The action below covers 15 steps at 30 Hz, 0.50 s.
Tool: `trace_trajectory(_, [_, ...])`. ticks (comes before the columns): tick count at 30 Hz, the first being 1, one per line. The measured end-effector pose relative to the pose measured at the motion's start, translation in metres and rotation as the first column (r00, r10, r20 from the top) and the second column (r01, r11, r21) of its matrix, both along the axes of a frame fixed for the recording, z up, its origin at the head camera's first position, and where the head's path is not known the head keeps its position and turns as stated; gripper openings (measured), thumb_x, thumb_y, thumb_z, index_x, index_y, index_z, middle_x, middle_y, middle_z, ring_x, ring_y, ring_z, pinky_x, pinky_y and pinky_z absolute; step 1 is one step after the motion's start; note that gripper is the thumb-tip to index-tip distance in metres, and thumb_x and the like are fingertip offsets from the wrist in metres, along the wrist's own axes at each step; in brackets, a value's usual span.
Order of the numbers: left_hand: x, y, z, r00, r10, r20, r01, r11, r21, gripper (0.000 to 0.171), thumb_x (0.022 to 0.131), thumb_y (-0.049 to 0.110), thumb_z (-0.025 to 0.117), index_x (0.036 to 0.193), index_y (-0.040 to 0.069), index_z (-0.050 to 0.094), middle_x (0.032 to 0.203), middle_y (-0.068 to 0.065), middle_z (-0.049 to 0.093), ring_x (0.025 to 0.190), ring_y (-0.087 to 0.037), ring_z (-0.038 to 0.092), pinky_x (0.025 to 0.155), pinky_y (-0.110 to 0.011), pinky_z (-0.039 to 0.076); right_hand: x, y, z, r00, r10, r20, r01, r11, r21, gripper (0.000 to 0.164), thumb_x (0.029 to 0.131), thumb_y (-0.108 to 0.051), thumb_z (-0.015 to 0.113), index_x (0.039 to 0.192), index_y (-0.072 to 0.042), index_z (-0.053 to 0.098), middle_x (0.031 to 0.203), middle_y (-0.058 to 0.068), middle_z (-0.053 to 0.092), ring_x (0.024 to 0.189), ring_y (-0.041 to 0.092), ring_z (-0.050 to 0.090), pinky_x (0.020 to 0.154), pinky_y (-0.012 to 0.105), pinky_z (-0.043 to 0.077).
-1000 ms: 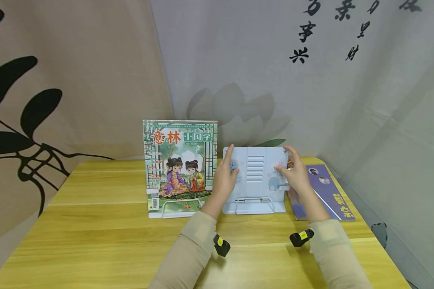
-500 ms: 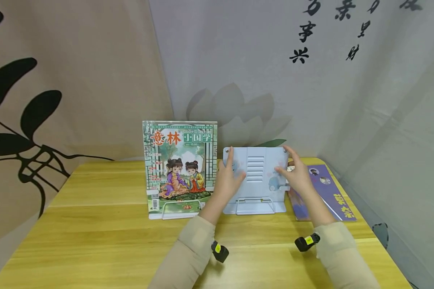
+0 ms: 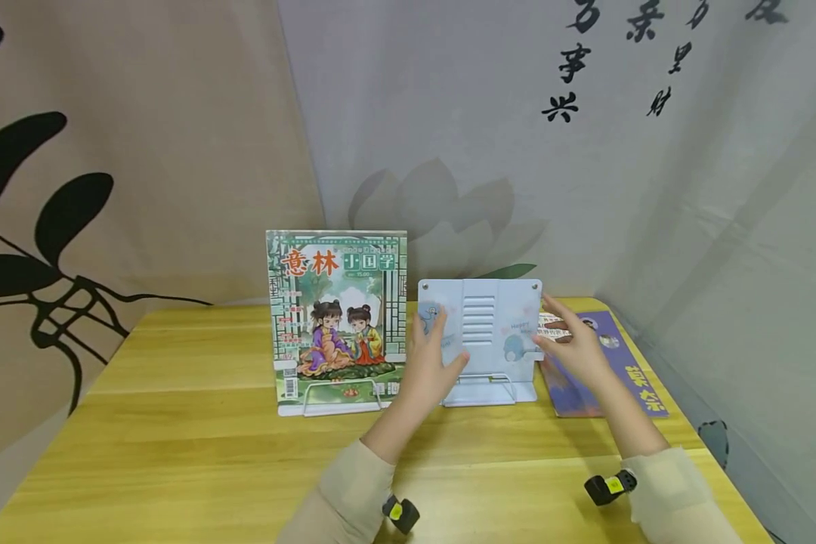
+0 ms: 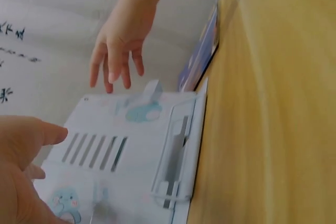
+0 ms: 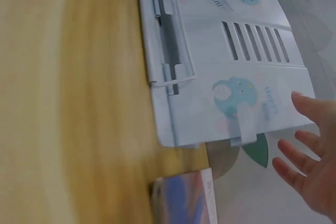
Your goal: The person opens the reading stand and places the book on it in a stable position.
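Observation:
A pale blue book stand (image 3: pixel 510 302) with slots and small elephant prints stands propped up, with no book on it. My left hand (image 3: pixel 427 370) is in front of the stand's left side, fingers spread and extended; whether it touches the panel I cannot tell. Just off the right edge, my right hand (image 3: pixel 581 351) has loose fingers and holds nothing; a gap shows between it and the stand in the left wrist view. A wire page holder (image 5: pixel 190 51) lies across the stand's lower lip, and a clear side clip (image 5: pixel 247 124) sticks out at one edge.
To the left, a green illustrated magazine (image 3: pixel 343 317) stands upright on a similar stand with a wire holder. A purple book (image 3: pixel 632 355) lies at the right, close to the wooden table's (image 3: pixel 177 453) right edge. A printed curtain (image 3: pixel 415 113) hangs behind.
Both hands have drawn back from the book stand toward the near side: the right has left its upper right corner, the left has come lower. The stand has stayed in place.

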<state>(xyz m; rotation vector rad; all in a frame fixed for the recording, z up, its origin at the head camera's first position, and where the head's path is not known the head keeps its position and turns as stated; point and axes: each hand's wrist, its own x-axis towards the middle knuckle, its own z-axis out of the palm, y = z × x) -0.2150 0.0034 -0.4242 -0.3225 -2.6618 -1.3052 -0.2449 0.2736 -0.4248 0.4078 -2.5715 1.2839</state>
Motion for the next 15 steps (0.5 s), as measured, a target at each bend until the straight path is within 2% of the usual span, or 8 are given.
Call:
trace_trajectory(3, [0.009, 0.006, 0.0, 1.0, -0.006, -0.027, 0.005, 1.0, -0.027, 0.074, 0.087, 0.031, 0.07, 0.148, 0.01, 0.036, 0.152, -0.028, 0.016, 0.137, -0.047, 0.017, 0.103, -0.063, 0.024, 0.009, 0.006, -0.006, 1.0, -0.015, -0.02, 0.015, 1.0, 0.0, 0.068, 0.088, -0.006, 0.069, 0.147, -0.006, 0.035, 0.14, 0.02, 0.044, 0.113, 0.042, 0.051, 0.087, 0.056, 0.044])
trace_trajectory(6, [0.018, 0.016, -0.003, 0.997, -0.048, -0.054, 0.047, 0.998, -0.029, 0.069, 0.087, 0.029, 0.07, 0.145, 0.007, 0.04, 0.15, -0.026, 0.026, 0.136, -0.044, 0.024, 0.104, -0.06, 0.026, 0.018, 0.013, -0.012, 0.998, -0.045, -0.035, 0.045, 0.999, 0.012, 0.064, 0.088, -0.007, 0.069, 0.145, -0.004, 0.039, 0.139, 0.02, 0.046, 0.112, 0.039, 0.052, 0.088, 0.055, 0.042])
trace_trajectory(11, [0.033, 0.035, -0.014, 0.985, -0.143, -0.091, 0.144, 0.99, 0.002, 0.059, 0.089, 0.025, 0.068, 0.14, 0.005, 0.046, 0.137, -0.018, 0.046, 0.128, -0.035, 0.04, 0.105, -0.048, 0.034, 0.034, 0.028, -0.021, 0.995, -0.096, -0.034, 0.097, 0.994, 0.042, 0.06, 0.089, -0.015, 0.07, 0.142, -0.005, 0.044, 0.136, 0.019, 0.049, 0.112, 0.037, 0.053, 0.09, 0.045, 0.043])
trace_trajectory(15, [0.042, 0.052, -0.026, 0.98, -0.18, -0.087, 0.181, 0.984, -0.001, 0.054, 0.089, 0.024, 0.068, 0.138, 0.008, 0.05, 0.132, -0.01, 0.052, 0.123, -0.027, 0.046, 0.103, -0.04, 0.037, 0.045, 0.045, -0.025, 0.991, -0.134, -0.025, 0.136, 0.988, 0.07, 0.059, 0.09, -0.016, 0.069, 0.142, -0.007, 0.044, 0.135, 0.019, 0.05, 0.112, 0.036, 0.053, 0.091, 0.03, 0.045])
